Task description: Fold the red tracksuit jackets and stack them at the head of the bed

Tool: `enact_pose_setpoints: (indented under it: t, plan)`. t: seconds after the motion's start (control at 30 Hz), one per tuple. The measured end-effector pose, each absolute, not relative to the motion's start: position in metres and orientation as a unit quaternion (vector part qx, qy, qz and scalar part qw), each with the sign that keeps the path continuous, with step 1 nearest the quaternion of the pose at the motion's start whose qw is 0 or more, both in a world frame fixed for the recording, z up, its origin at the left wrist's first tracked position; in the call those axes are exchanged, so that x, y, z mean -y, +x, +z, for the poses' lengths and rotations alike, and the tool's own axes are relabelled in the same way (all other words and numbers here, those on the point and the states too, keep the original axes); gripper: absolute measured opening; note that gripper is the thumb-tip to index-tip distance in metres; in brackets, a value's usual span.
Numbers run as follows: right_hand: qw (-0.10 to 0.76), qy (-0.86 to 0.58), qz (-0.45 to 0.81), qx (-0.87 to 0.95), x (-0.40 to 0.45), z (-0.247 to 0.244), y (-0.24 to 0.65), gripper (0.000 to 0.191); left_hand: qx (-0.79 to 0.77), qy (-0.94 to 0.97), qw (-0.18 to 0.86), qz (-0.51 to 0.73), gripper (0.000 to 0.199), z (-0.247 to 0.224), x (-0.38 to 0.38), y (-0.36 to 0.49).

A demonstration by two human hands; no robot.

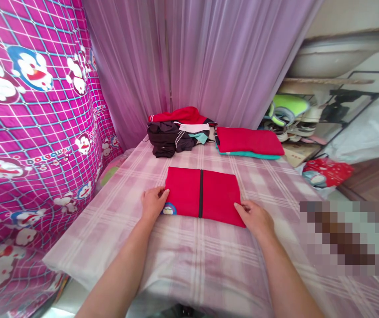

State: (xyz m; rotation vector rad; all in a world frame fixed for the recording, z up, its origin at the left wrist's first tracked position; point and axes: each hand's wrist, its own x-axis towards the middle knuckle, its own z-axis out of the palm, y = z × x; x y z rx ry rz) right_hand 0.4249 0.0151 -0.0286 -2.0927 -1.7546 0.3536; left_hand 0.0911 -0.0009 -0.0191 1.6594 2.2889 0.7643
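Note:
A folded red garment (220, 194) with a dark zipper down its middle and a round blue-and-white badge at its lower left lies flat on the plaid cloth. My left hand (154, 202) pinches the garment's left edge between thumb and fingers. On the opposite side, my right hand (255, 217) grips the lower right edge, thumb on top. Behind it at the right rests a stack of folded clothes (249, 141), red above teal. A loose heap of dark, red and white clothes (164, 137) sits at the back left of that stack.
The plaid-covered surface (109, 229) spans the middle. Purple curtains (202, 57) hang behind it, and a pink cartoon-print cloth (43, 119) hangs at the left. Shelves with shoes (304, 128) and a red bag (328, 172) stand at the right, above a blurred patch.

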Motion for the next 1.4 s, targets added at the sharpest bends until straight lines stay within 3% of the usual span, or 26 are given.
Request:
enact_pose_setpoints:
  t: [0.8,1.13,1.4]
  plan:
    - [0.179,-0.743,0.133,0.631,-0.013,-0.026,0.420,0.024,-0.800,0.533,0.128,0.243,0.028,-0.009,0.001,0.094]
    - [0.155,-0.753,0.110,0.630,-0.011,-0.020,0.417,0.036,-0.798,0.533,0.129,0.251,0.031,-0.012,0.001,0.093]
    - [0.177,-0.751,0.112,0.626,-0.011,-0.020,0.415,0.028,-0.803,0.525,0.143,0.243,0.033,-0.013,-0.003,0.090]
